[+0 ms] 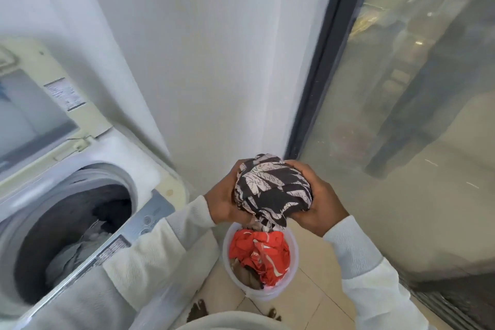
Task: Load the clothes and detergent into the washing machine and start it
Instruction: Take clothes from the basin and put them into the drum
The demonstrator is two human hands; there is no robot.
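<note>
Centre frame: left hand and right hand both clasp a bunched black-and-white patterned garment above a translucent bucket holding red clothes; top-load washing machine, lid up, lower left

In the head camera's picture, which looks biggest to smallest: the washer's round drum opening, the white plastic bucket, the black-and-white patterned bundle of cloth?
1. Washer's round drum opening, clearly largest.
2. Black-and-white patterned cloth bundle and white plastic bucket: alike; the bundle is nearer the camera, so unranked.
</note>
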